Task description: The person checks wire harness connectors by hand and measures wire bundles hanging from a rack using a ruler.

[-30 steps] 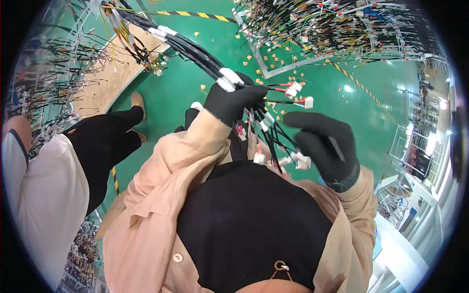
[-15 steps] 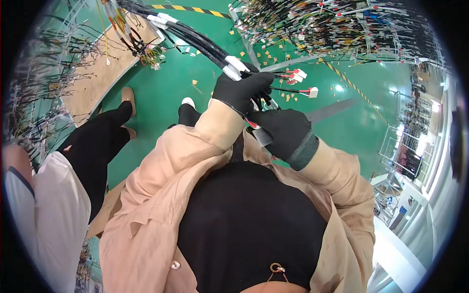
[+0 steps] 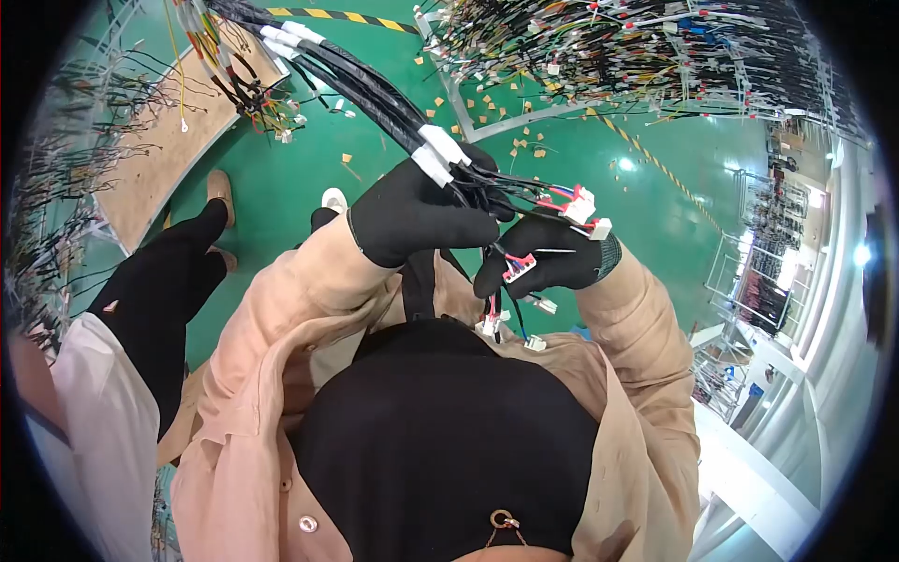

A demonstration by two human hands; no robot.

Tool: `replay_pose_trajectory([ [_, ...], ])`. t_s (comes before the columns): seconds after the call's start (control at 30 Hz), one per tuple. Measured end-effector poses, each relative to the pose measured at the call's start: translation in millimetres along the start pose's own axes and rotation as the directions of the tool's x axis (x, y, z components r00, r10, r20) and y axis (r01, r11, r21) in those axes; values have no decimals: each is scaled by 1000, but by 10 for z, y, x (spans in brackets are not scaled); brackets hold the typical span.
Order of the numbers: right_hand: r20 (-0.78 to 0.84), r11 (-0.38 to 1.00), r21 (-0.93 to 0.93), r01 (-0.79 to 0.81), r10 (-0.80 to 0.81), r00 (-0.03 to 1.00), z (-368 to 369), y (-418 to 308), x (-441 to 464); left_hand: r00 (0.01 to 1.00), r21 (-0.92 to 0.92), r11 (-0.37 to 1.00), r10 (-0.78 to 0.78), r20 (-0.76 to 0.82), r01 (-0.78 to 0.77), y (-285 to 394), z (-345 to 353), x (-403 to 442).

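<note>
A thick wire harness (image 3: 375,98), wrapped in black with white tape bands, runs from the upper left into my left hand (image 3: 417,211). This black-gloved hand is closed around the bundle just below the bands. Thin branches fan out past it to white connectors (image 3: 581,204) with red and blue wires. My right hand (image 3: 557,260), also gloved in black, is curled beside the branches, its fingers about a white-and-red connector (image 3: 518,269). Across those fingers shows a thin pale strip (image 3: 551,250), its kind unclear. More white connectors (image 3: 491,324) dangle below.
Dense rows of hanging wires (image 3: 637,61) fill a rack at upper right. At left, a wooden board (image 3: 169,140) carries more wires, and another person (image 3: 108,393) stands close by. Paper scraps (image 3: 487,108) and striped tape (image 3: 342,17) mark the green floor (image 3: 281,178).
My left hand has shifted left and down with the harness. My right hand has turned, and more connectors now show around it. The wide grey strip by it now shows only as a thin line.
</note>
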State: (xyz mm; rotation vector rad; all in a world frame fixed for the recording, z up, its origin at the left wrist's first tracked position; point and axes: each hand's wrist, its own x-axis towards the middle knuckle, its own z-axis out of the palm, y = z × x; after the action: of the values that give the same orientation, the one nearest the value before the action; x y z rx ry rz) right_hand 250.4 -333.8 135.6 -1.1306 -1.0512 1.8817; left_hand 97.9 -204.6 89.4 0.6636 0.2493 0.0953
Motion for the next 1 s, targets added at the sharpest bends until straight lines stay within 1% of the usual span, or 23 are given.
replay_pose_trajectory([
  [0.07, 21, 990, -56, -133, 134, 991, 28, -138, 38, 999, -2, 1000, -11, -30, 11, 14, 41, -9],
  [0.17, 5, 998, 0, -65, 65, 998, 39, -139, 24, 998, 37, 999, -12, -60, 14, 67, 112, -14],
  [0.27, -45, 980, 137, 141, -136, 990, 69, -49, -3, 993, 12, 998, -55, -108, 56, 154, 200, -59],
  [0.3, 93, 986, -105, 127, -118, 989, 3, -64, 13, 994, 1, 999, -54, -98, 55, 150, 196, -53],
  [0.37, 35, 997, -11, 75, -75, 997, 6, -37, 8, 996, -20, 999, -52, -79, 51, 141, 184, -39],
  [0.47, -50, 962, 268, -51, 67, 996, 72, -88, -18, 997, -37, 999, -38, -67, 36, 117, 183, -20],
  [0.5, -41, 967, 252, -32, 44, 998, 68, -109, -13, 997, -45, 999, -31, -67, 28, 122, 191, -16],
  [0.57, 22, 996, 74, 54, -56, 998, 27, -136, -1, 998, -61, 998, -17, -67, 13, 136, 213, -11],
  [0.6, 89, 988, -85, 131, -123, 988, -40, -147, 23, 996, -54, 999, -9, -91, 4, 129, 214, -3],
  [0.63, 164, 947, -238, 215, -179, 970, -77, -159, 34, 993, -45, 999, -1, -114, -5, 117, 214, 7],
  [0.67, 126, 936, -250, 250, -225, 966, -78, -143, 17, 991, -32, 999, 10, -136, -14, 111, 209, 19],
  [0.77, 2, 880, -318, 352, -371, 929, -13, -92, -37, 992, 9, 1000, 27, -121, -26, 66, 117, 69],
  [0.8, -92, 965, -167, 204, -221, 971, 29, -87, -89, 991, 8, 1000, 19, -130, -18, 74, 119, 67],
  [0.83, -157, 998, 2, 55, -54, 986, 59, -82, -170, 990, 8, 1000, 13, -137, -12, 86, 127, 64],
  [0.87, -218, 999, 15, 45, -41, 975, 84, -113, -151, 990, 8, 1000, 7, -144, -6, 91, 130, 71],
  [0.93, -267, 971, -181, 158, -203, 942, 113, -209, -66, 994, 11, 1000, 27, -107, -26, 2, 48, 107],
  [1.0, -251, 916, -323, 236, -323, 912, 135, -241, 0, 997, 8, 999, 39, -72, -38, -15, -11, 121],
])
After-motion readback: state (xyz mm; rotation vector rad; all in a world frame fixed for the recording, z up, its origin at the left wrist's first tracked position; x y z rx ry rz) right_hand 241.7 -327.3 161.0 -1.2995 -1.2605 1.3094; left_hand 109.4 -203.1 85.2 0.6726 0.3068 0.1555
